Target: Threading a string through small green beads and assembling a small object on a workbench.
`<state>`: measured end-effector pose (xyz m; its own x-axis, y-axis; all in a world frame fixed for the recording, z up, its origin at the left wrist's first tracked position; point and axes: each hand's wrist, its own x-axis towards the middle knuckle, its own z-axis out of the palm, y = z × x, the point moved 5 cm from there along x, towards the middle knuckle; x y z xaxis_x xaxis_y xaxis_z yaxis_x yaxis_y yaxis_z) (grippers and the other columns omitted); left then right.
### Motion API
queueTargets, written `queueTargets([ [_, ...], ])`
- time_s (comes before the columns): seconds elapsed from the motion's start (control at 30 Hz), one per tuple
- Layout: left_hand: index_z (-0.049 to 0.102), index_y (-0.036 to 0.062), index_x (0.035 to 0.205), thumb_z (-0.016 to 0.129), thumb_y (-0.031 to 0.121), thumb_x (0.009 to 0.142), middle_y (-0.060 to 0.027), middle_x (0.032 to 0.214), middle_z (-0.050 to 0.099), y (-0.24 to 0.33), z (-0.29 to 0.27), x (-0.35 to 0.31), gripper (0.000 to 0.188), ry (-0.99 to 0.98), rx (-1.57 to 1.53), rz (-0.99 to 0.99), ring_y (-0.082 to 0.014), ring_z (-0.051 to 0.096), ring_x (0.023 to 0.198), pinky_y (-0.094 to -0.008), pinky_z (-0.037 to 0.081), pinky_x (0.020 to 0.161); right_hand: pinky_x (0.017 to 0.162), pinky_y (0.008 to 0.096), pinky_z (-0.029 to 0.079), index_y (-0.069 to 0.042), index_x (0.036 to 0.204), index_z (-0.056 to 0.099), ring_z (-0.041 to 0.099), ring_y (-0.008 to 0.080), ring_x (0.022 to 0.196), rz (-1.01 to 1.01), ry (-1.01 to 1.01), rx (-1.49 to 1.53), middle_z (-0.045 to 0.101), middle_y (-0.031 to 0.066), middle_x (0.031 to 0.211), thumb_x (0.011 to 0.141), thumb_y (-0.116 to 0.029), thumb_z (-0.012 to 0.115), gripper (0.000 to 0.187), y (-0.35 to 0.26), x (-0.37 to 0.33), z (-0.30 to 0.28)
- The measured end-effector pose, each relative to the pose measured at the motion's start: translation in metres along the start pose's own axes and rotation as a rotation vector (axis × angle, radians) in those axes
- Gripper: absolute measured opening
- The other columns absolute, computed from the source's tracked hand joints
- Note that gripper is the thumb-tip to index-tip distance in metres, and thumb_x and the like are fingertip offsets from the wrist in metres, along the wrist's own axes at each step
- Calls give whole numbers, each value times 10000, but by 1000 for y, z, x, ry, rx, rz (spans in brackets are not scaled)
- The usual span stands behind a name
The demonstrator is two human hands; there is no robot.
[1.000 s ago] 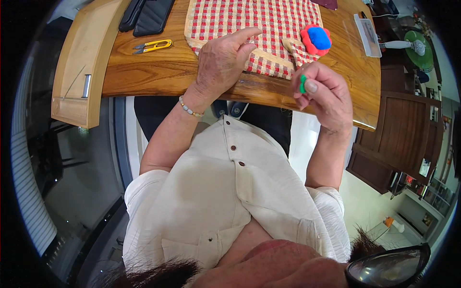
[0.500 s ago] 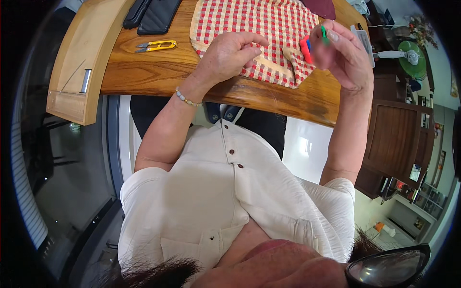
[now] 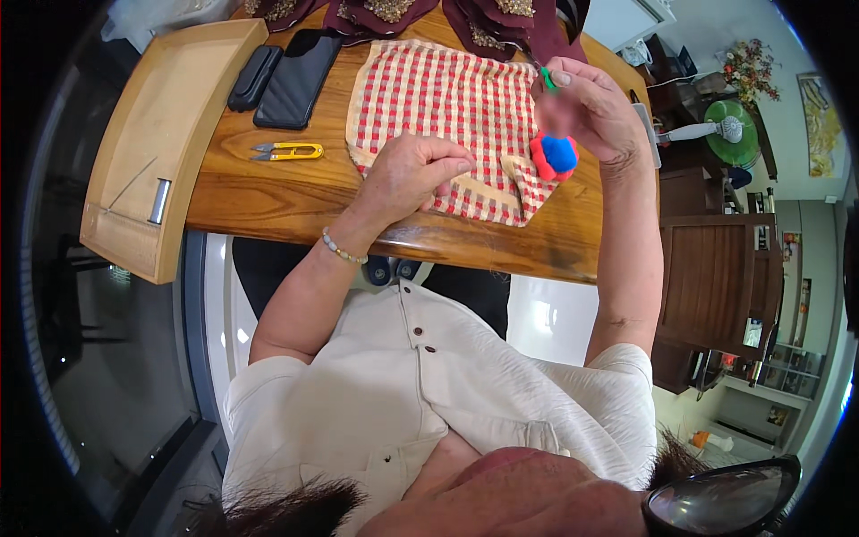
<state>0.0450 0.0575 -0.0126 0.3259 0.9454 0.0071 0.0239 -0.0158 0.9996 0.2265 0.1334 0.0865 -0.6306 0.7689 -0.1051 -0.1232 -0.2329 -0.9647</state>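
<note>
A red-and-cream checked cloth [image 3: 420, 98] lies on the wooden table. My left hand [image 3: 407, 179] is closed over its near left part, thumb and index fingertip pressed together; whatever is in that pinch is too small to make out. Raised at the cloth's right side, my right hand [image 3: 595, 112] pinches a small green thing [image 3: 548, 79] between thumb and fingers. Its exact kind cannot be told. Below that hand, by the cloth's right corner, sits a red, flower-shaped cushion with a blue middle [image 3: 560, 154]. Yellow-handled thread snips [image 3: 291, 151] rest left of the cloth.
At left stands a shallow wooden tray [image 3: 125, 219] with a thin rod in it. Beside it are a black phone [image 3: 295, 80] and a black case [image 3: 249, 79]. Maroon fabric with beaded ornaments [image 3: 385, 13] lies along the far side. The table's near edge runs before me.
The view has tilted, so the table sits lower and more of its far side shows. My right hand has moved left with the green thing, uncovering the red cushion. My left hand stays pinched.
</note>
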Motion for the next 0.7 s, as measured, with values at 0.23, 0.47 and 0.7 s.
queueTargets([
  [0.23,690,-33,975,595,134,896,-34,641,617,-1,-1,-1,208,-4,-75,-38,-40,506,440,-174,417,414,501,186,484,-55,875,611,562,35,601,56,91,-364,632,16,750,948,-217,559,186,-8,17,-19],
  [0.47,683,-23,1015,591,109,895,-20,701,629,5,-8,2,200,60,70,74,-30,523,542,-174,446,493,541,180,351,-106,830,600,478,23,614,70,127,-701,566,-61,722,949,-292,567,223,-29,22,-13],
  [0.7,607,-4,1199,655,115,853,-40,924,634,6,-16,8,369,-149,142,-13,-73,583,832,-207,499,752,553,221,387,-84,762,597,494,52,600,45,156,-759,566,-36,673,926,-244,605,229,-52,20,7],
])
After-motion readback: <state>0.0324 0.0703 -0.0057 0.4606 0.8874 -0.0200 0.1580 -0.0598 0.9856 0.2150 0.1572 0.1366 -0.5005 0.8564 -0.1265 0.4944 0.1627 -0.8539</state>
